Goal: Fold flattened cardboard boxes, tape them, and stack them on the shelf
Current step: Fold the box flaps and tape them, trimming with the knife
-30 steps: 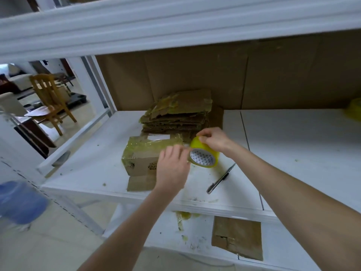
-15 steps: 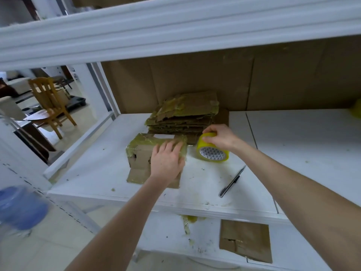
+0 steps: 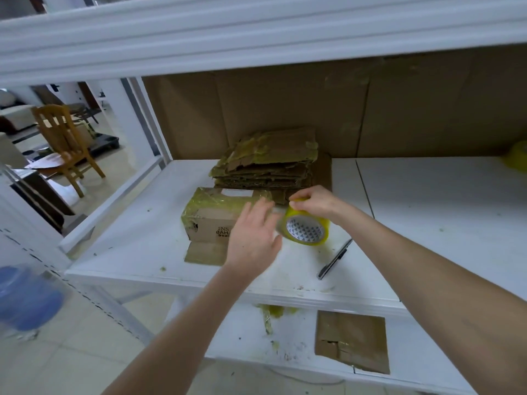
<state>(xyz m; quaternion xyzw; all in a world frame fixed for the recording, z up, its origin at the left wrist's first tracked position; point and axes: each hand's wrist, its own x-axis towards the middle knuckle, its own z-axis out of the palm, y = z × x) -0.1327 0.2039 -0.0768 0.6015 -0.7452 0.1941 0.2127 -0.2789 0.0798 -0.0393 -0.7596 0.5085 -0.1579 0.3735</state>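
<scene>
Through the head camera I see one white shelf unit (image 3: 137,223) with two boards in view, an upper and a lower. One wall of brown cardboard sheeting (image 3: 285,109) lines its back. Beyond the left post stands one wooden chair (image 3: 65,143).

On the upper board, against the back, lies one stack of flattened boxes (image 3: 268,161), streaked with yellowish tape; I cannot count its layers. Just in front of the stack sits one folded box (image 3: 214,215), its top taped and one flap lying flat on the board toward me. On the lower board lies one flat cardboard piece (image 3: 352,340).

I see two bare hands. The left hand (image 3: 253,238) is spread with straight fingers over the box's right end, grasping nothing; motion blur hides whether it touches the box. The right hand (image 3: 316,201) curls its fingers over the top of one yellow tape roll (image 3: 306,229), holding it just right of the box, beside the left hand.

One pen (image 3: 335,259) lies on the upper board, near the roll.
</scene>
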